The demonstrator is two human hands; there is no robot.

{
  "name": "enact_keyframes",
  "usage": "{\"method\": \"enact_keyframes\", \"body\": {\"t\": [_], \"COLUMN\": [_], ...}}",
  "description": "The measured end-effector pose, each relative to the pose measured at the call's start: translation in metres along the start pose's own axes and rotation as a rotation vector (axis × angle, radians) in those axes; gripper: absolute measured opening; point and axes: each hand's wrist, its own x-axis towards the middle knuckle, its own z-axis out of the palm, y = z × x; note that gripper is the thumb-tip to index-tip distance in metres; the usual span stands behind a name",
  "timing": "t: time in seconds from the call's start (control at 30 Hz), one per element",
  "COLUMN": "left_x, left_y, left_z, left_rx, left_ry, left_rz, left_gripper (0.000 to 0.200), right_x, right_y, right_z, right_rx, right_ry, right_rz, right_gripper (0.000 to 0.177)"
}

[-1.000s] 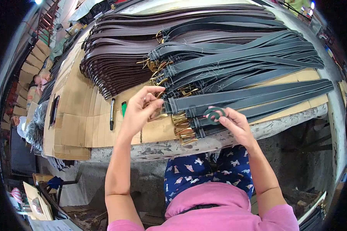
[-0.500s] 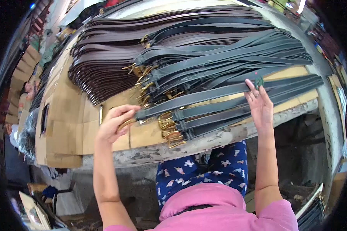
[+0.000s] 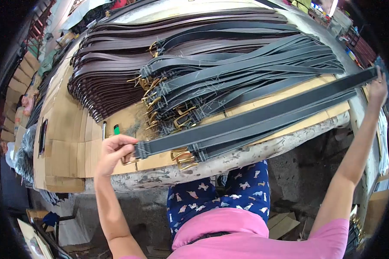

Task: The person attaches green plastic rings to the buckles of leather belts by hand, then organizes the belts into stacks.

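Note:
A dark belt (image 3: 255,110) is stretched across the front of the table, its flat face turned up. My left hand (image 3: 114,153) pinches its stitched buckle end between thumb and fingers. Far off to the right, my right hand (image 3: 378,88) is closed around the other end; a small bluish-green patch at its fingertips is too blurred to name. Below the stretched belt lie more belts with gold buckles (image 3: 183,159). Behind it is a pile of black belts (image 3: 246,69), with loose pale threads about their stitched ends.
Stacked dark brown belts (image 3: 116,64) fill the back left of the table. A green lighter-like object (image 3: 116,129) and a slim pen-like item (image 3: 104,129) lie on the cardboard (image 3: 65,159). The table's rounded edge (image 3: 160,177) runs before my waist.
My right hand has slid right from mid-belt to its far end, and the belt is now pulled straight. My left hand has moved slightly left and down. The green lighter-like object has come into view.

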Motion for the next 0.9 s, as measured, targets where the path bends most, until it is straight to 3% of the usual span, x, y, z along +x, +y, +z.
{"method": "enact_keyframes", "body": {"t": [0.03,0.1,0.23,0.3,0.37,0.43,0.47,0.5,0.57,0.6,0.67,0.7,0.73,0.8,0.9], "left_x": [0.004,0.011,0.027,0.031,0.031,0.032,0.032,0.032,0.035,0.036,0.039,0.041,0.042,0.044,0.046], "left_y": [0.001,0.003,-0.002,-0.009,-0.014,-0.016,-0.017,-0.02,-0.025,-0.025,-0.024,-0.02,-0.015,-0.011,-0.008], "left_z": [0.01,0.029,0.051,0.06,0.071,0.077,0.079,0.079,0.085,0.088,0.092,0.097,0.101,0.107,0.114], "left_rx": [-0.001,-0.005,-0.045,-0.103,-0.142,-0.087,-0.073,-0.064,-0.082,-0.104,-0.103,-0.108,-0.108,-0.079,-0.018], "left_ry": [-0.028,-0.081,-0.098,-0.055,-0.012,0.026,0.044,0.038,0.036,0.065,0.065,0.059,0.059,0.037,0.013], "left_rz": [0.02,0.054,-0.005,-0.038,-0.125,-0.157,-0.167,-0.175,-0.17,-0.166,-0.137,-0.125,-0.117,-0.095,-0.07], "left_gripper": [0.015,0.016,0.017,0.017,0.017,0.018,0.019,0.021,0.022,0.021,0.02,0.02,0.019,0.019,0.016], "right_x": [0.02,0.068,0.052,-0.002,-0.047,-0.098,-0.121,-0.147,-0.194,-0.207,-0.229,-0.234,-0.235,-0.235,-0.251], "right_y": [0.017,0.087,0.104,0.08,0.048,0.047,0.061,-0.031,-0.123,-0.157,-0.172,-0.182,-0.18,-0.179,-0.157], "right_z": [-0.004,0.006,0.028,0.043,0.052,0.079,0.075,0.047,0.011,-0.007,-0.031,-0.042,-0.047,-0.062,-0.071], "right_rx": [-0.184,-0.22,-0.355,-0.254,0.372,0.71,0.705,0.62,1.033,1.054,0.759,0.713,0.728,0.944,1.386], "right_ry": [0.066,0.108,-0.046,-0.206,-0.241,-0.376,-0.487,-0.663,-0.919,-1.165,-1.389,-1.431,-1.482,-1.355,-1.064], "right_rz": [-0.087,-0.356,-0.142,-0.007,0.457,0.697,0.711,0.738,0.861,0.684,0.602,0.679,0.744,0.857,0.841], "right_gripper": [0.047,0.046,0.044,0.044,0.045,0.045,0.042,0.036,0.034,0.03,0.02,0.016,0.024,0.028,0.022]}}
